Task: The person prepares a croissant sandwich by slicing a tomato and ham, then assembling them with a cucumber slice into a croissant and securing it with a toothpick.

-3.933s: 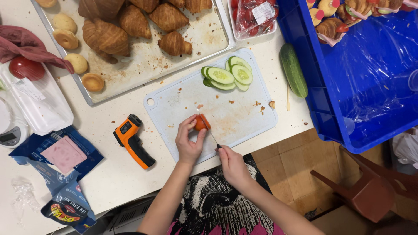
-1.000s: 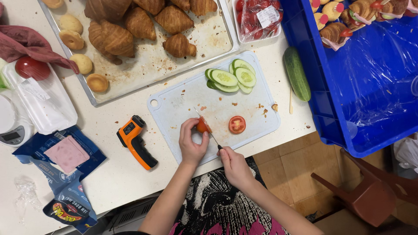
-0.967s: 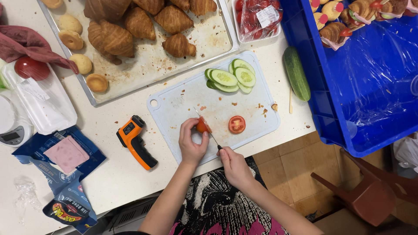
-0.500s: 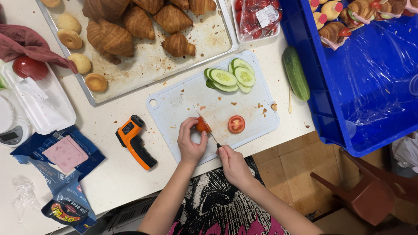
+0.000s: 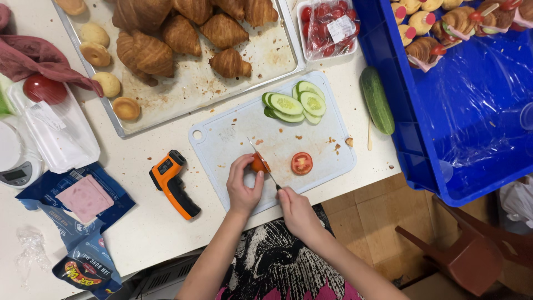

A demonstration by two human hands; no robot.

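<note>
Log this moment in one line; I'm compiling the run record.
left hand: steadies tomato | right hand: knife cutting | cutting board: tomato slice

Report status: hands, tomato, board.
Left hand pins tomato. Right hand holds knife, blade at the tomato. One slice beside it on board. Nothing blocking.

Pale speckled counter (image 5: pixel 139 233) above tan tiled floor (image 5: pixel 377 222) (red chair (image 5: pixel 472 255) nearby).

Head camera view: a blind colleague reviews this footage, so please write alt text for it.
On a white cutting board, the left hand steadies a tomato while the right hand cuts it with a knife. One tomato slice and cucumber slices lie on the board, below a tray of croissants.
</note>
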